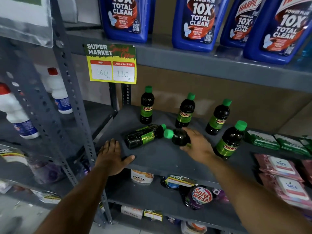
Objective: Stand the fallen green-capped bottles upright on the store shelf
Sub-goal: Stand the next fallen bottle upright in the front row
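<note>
On grey steel shelf [160, 159] — fallen bottles [143, 136], supermarket

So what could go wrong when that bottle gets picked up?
1. The right hand grips a fallen dark green-capped bottle whose cap nearly touches the other lying bottle; lifting might set that one rolling toward the grey metal shelf edge.
2. Swinging it upright might bump the standing bottle behind.
</note>
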